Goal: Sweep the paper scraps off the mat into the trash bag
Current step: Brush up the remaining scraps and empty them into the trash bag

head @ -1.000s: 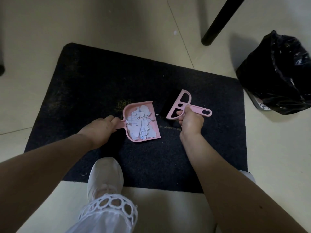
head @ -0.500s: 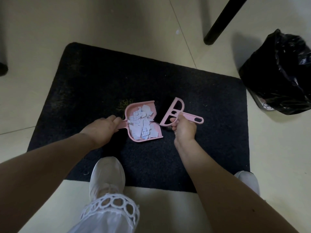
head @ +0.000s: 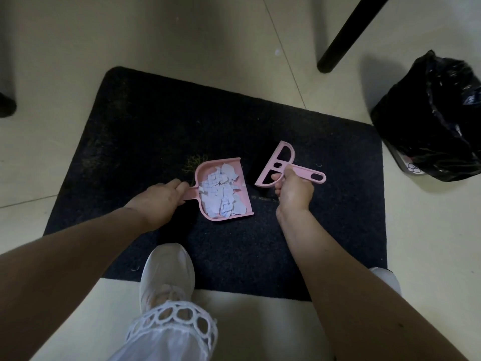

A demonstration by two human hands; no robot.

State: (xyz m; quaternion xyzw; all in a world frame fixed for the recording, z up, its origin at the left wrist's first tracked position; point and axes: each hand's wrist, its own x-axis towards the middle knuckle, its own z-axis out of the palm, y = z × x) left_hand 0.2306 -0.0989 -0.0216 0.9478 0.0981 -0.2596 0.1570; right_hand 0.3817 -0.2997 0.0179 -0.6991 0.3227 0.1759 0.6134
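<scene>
**Scraps gathered in the dustpan on the mat**

The left hand point(head: 158, 199) reaches forward, its fingers curled around the handle of a small pink plastic dustpan point(head: 223, 190) lying near the middle of the dark, rough-textured mat point(head: 145, 131). White torn paper scraps point(head: 221, 194) fill the pan. The right hand point(head: 294, 191) grips a pink plastic hand brush point(head: 276, 165) with dark bristles, just beside the pan's open edge. A crumpled, glossy black trash bag point(head: 437, 118) stands on the floor beyond the mat's far right corner.

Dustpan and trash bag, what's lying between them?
In the head view, the brush in the right hand, then bare mat and floor.
</scene>
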